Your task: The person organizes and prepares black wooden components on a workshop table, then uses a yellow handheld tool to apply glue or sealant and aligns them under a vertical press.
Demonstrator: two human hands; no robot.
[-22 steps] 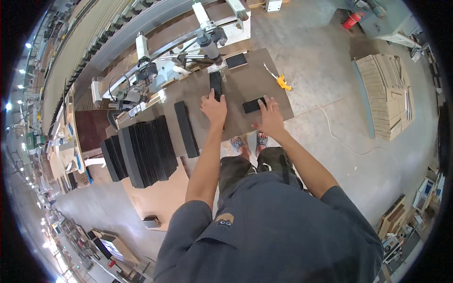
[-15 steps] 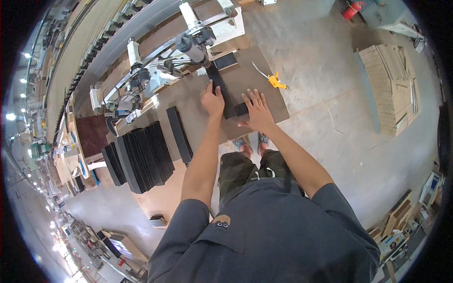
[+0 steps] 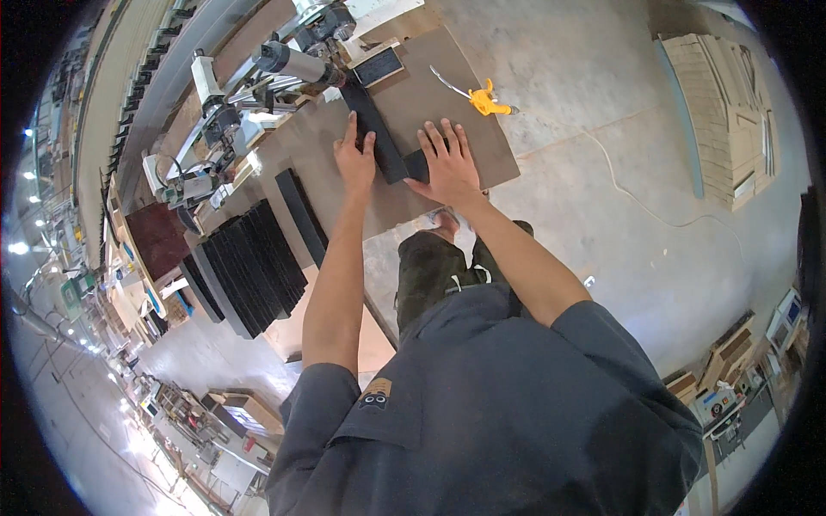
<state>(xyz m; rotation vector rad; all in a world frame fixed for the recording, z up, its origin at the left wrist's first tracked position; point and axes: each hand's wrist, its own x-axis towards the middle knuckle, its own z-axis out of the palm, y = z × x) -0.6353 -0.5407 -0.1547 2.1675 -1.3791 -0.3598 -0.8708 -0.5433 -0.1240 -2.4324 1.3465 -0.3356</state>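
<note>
A long black board (image 3: 377,129) lies on the brown worktop (image 3: 490,163), its far end under the tip of a grey machine spindle (image 3: 297,64). My left hand (image 3: 354,165) rests along the board's left edge, index finger stretched forward and thumb apart. On the other side, my right hand (image 3: 450,168) is spread flat, partly covering a small black block (image 3: 416,165) that sits against the board's near right side. Beyond it, a dark rectangular piece in a pale frame (image 3: 377,65) is beside the board's far end.
A single black board (image 3: 301,211) lies left of my left forearm, and a stack of black boards (image 3: 254,268) stands further left. A yellow air blow gun (image 3: 489,100) with a trailing hose (image 3: 613,176) lies at the right. Pale panels (image 3: 723,120) are stacked on the floor.
The view has shifted, so most things sit further up and left. My left index finger now points forward along the board. My right hand still lies over the small block.
</note>
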